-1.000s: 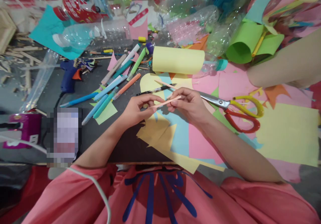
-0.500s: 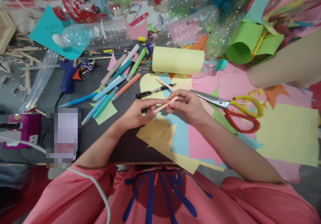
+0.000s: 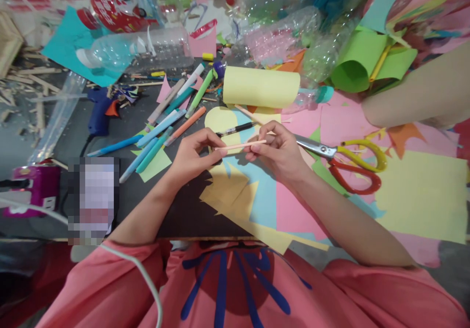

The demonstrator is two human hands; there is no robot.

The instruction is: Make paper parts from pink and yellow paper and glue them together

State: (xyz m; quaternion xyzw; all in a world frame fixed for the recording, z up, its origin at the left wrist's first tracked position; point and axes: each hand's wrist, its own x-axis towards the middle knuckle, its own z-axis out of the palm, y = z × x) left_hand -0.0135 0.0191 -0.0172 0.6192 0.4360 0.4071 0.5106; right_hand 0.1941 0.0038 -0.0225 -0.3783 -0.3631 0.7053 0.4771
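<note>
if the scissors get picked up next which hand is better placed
Probably the right hand: the scissors lie close beside it, while the left hand is farther off. Both hands hold the pale strip, though.

Pink shirt (image 3: 191, 289), loose short sleeves (image 3: 99, 279), radiating blue stripes (image 3: 220, 284)

I see the left hand (image 3: 194, 154) and right hand (image 3: 281, 151) pinch a little pink strip (image 3: 237, 146), big scissors (image 3: 326, 151) by the right.
</note>
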